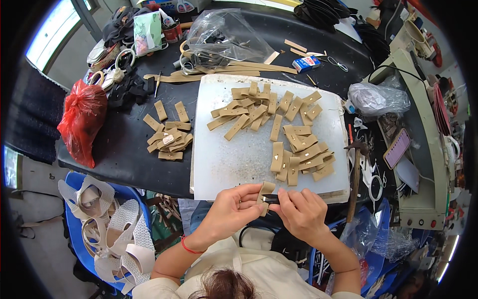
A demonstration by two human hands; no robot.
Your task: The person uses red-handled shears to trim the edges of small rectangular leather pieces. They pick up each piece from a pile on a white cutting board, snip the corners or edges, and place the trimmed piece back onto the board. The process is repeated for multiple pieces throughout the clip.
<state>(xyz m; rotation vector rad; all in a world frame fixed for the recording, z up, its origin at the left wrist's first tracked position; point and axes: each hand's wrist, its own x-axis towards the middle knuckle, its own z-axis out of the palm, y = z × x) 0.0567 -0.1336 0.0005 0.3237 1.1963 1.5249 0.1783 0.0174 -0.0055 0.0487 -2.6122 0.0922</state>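
My left hand [230, 209] is closed on a short tan strap strip [267, 188], pinched between thumb and fingers just off the near edge of a white board [224, 169]. My right hand [302, 213] grips a small dark tool [272, 198], its tip against the strip; its exact kind is hidden by my fingers. A small pale spot shows on the strip beside the tip. Similar tan strips lie on the board, one loose pile [249, 107] toward the back and another group [303, 154] at the right, several with small shiny metal pieces.
More tan strips [169, 134] lie on the black table left of the board. A hammer [355, 174] and scissors [374, 187] sit at its right. Behind are long tan straps [234, 70] and a clear plastic bag [226, 37]. A blue bin [74, 212] of white straps stands lower left.
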